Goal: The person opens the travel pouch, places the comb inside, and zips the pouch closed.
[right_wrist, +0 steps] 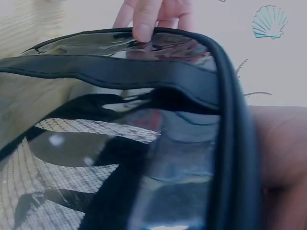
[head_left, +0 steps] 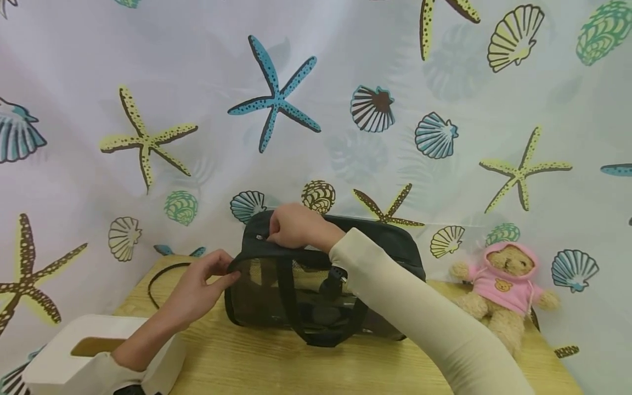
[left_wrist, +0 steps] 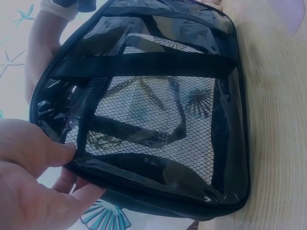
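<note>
A black bag with clear panels, mesh and a strap handle stands on the wooden table. My left hand pinches the edge of its upper left corner between thumb and fingers; the left wrist view shows this hand at the piping. On the bag's black top, my right hand has curled fingers beside a small silver metal piece. Its fingertips are partly hidden, so exactly which part they grip is unclear. In the right wrist view, the right hand is blurred behind the bag's edge.
A white box with an oval opening is at the front left, under my left forearm. At the right sits a teddy bear in a pink hoodie. A black cord curves left of the bag. Behind hangs a shell-and-starfish-patterned curtain.
</note>
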Demonstrator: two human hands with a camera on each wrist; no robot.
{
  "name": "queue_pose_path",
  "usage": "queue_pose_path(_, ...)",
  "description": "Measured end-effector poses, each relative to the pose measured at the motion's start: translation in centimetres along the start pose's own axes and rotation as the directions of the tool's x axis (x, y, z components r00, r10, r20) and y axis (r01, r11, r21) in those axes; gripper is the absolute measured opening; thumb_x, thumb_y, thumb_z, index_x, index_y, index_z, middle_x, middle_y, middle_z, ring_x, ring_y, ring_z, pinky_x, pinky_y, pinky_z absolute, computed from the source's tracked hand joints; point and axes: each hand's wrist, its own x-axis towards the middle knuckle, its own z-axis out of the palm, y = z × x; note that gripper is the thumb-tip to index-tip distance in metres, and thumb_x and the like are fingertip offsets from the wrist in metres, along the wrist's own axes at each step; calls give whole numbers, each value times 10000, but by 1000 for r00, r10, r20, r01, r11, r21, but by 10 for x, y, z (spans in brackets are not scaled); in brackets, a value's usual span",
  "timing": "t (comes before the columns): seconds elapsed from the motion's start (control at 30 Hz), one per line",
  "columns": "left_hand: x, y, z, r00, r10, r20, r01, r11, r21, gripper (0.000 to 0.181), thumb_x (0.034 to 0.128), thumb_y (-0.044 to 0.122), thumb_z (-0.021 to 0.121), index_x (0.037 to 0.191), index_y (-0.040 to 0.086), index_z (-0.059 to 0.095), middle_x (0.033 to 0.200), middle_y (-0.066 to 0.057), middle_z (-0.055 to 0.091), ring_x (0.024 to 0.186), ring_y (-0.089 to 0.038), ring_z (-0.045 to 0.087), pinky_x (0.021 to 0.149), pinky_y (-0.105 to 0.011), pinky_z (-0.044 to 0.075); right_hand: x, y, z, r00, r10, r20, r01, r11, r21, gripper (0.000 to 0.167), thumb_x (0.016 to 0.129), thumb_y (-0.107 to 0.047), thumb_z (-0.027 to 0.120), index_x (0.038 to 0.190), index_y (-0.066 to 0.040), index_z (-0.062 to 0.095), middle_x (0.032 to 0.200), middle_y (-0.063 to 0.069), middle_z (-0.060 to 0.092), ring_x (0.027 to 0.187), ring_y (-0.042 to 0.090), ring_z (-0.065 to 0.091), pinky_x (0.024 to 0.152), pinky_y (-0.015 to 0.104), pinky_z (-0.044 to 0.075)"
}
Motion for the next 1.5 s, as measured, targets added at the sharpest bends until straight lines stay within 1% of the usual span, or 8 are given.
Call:
queue_pose_path(0.23,2,-1,0,999,-41,-16,42,998,44,161,1017,137,657,1169,84,650,1039,-64,692,1035,-148,628,918,-380,494,-24,9,-17,997,-20,-72,24,998,64,227,1029,-311,648,1104,-147,786,952,4,771,789,108,681,812,315,576)
queue_pose_path(0.47,-5,8,-3,996,-75,-43,77,996,40,492,1002,219,694,1416,38,500,1177,-128,563,1144,-263,575,1005,-498,554,-76,38,-42,979,-24,-200,50,990,130,210,1018,-314,663,1089,-160,788,905,1,753,777,134,659,775,347,560)
queue_pose_path(0.57,-7,17,-4,989,24,-143,-10,995,99,512,977,202,726,1411,42,507,1235,-136,549,1168,-261,547,1065,-499,512,-105,54,-45,964,-6,-266,54,983,175,189,1011,-302,674,1073,-162,785,855,-2,738,718,124,627,708,333,534)
queue_pose_path(0.7,-11,33,3,942,220,-253,-168,963,212,382,921,144,784,1271,87,641,1219,-73,614,1131,-202,542,942,-359,471,-142,70,-38,953,-8,-301,81,969,232,165,998,-259,695,1030,-127,789,743,15,709,594,113,562,616,298,489)
queue_pose_path(0.87,-13,48,14,907,342,-244,-283,927,248,276,879,74,809,1132,143,722,1111,-1,646,1102,-160,522,907,-335,411,-172,82,-20,958,21,-285,54,967,250,131,988,-252,709,995,-148,789,691,-7,686,537,79,513,563,256,451)
queue_pose_path(1.13,32,63,16,921,382,-71,-348,892,287,100,970,146,727,1051,156,786,1094,7,733,1069,-203,646,924,-450,535,-177,93,-5,960,51,-275,22,967,255,101,973,-241,726,976,-155,778,697,-19,672,550,58,518,571,247,456)
queue_pose_path(1.33,79,85,20,951,254,175,-291,928,233,178,992,214,707,1131,132,781,1099,-20,766,1015,-195,709,886,-437,591,-173,97,1,959,23,-284,52,965,255,136,968,-222,733,1041,-110,761,687,-46,644,533,42,503,565,242,455)
queue_pose_path(1.5,107,89,25,911,138,388,-211,965,153,278,941,203,767,1202,109,760,1146,-51,773,1057,-206,728,900,-384,599,-173,97,7,956,35,-293,42,967,253,146,972,-222,726,1066,-116,761,664,-71,616,516,39,487,560,239,448)
